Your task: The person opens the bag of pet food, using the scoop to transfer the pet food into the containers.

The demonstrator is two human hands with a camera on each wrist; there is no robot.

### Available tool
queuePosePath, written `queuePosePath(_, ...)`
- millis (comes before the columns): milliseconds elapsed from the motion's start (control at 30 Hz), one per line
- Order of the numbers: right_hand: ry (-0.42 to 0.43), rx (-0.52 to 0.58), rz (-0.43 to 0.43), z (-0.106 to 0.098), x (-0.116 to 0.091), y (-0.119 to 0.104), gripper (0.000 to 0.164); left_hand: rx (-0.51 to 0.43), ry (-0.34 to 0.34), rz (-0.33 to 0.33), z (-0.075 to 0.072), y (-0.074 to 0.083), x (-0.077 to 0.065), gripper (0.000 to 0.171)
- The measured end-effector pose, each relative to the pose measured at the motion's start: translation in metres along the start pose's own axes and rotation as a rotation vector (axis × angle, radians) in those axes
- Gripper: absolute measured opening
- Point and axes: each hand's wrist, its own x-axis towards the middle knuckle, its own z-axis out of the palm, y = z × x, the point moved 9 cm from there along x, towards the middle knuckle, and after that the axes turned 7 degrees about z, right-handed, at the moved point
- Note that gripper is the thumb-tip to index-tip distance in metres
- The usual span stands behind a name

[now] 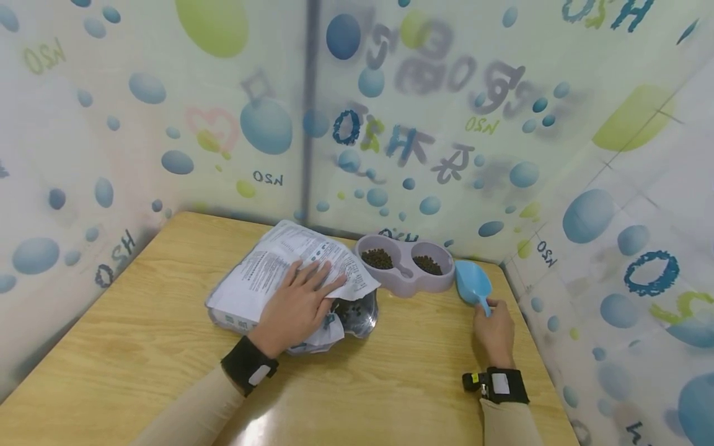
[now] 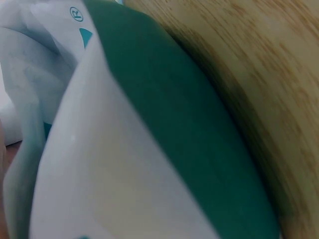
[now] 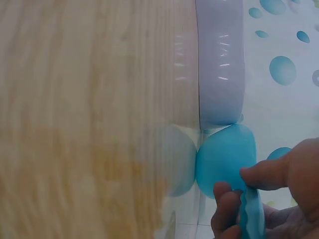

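A white printed food bag (image 1: 245, 288) lies on its side, its torn mouth showing a silvery lining and brown kibble (image 1: 348, 310). My left hand (image 1: 295, 310) rests on top of the bag with spread, nearly straight fingers. Close up in the left wrist view are the bag's white and green folds (image 2: 169, 124); only a sliver of skin shows at the left edge. At the right, my right hand (image 1: 495, 331) holds a blue scoop (image 1: 473, 280) by its handle. In the right wrist view, thumb and fingers pinch that handle (image 3: 253, 214), and the scoop rests on the table.
A pale purple double bowl (image 1: 407, 286) stands against the back wall, with kibble in both hollows. It sits between the bag and the scoop. Patterned walls (image 1: 390, 124) enclose the wooden table (image 1: 401, 378) at the back and both sides.
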Motion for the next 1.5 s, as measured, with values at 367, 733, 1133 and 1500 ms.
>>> queuePosePath(367,0.011,0.010,-0.019,-0.004,-0.007,-0.001,0.063,0.003,-0.002,0.011,0.005,0.003,-0.001,0.052)
queuePosePath(733,0.109,-0.008,-0.087,-0.020,-0.022,-0.039,0.059,0.005,0.009,0.009,0.001,0.002,-0.001,0.052)
queuePosePath(1133,-0.034,0.040,-0.459,0.015,-0.071,-0.118,0.031,0.003,0.011,0.010,-0.001,0.002,0.001,0.051)
queuePosePath(1500,-0.356,-0.035,-0.503,0.100,-0.099,-0.149,0.031,0.023,0.004,0.004,-0.001,0.002,0.001,0.052)
